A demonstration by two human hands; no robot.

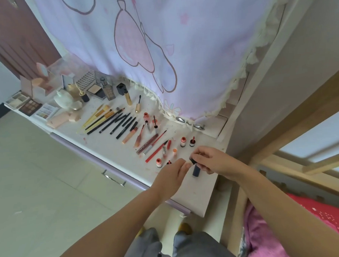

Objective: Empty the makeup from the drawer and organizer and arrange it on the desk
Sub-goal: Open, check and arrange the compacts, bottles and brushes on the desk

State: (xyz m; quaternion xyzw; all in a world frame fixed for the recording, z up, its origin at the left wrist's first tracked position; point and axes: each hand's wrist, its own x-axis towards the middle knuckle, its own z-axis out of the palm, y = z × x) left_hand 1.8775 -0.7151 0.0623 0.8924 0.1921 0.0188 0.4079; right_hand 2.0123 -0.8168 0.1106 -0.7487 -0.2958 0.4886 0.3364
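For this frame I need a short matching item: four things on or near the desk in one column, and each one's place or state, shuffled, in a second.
Things:
1. dark blue tube
2. eyeshadow palettes
3. black pencils
4. drawer handle

Places or states:
A. far left end of the desk
B. below the desk's front edge
C. held between both hands
D. lying side by side mid-desk

Pairs: 1-C, 2-A, 3-D, 4-B. The right hand pinches the tube's top; the left hand meets it there.

Soft, even daylight, bright and without hard shadows; the translucent curtain (pixel 142 51) glows. Wide-angle lens bends the edges; far items look soft, slightly blurred.
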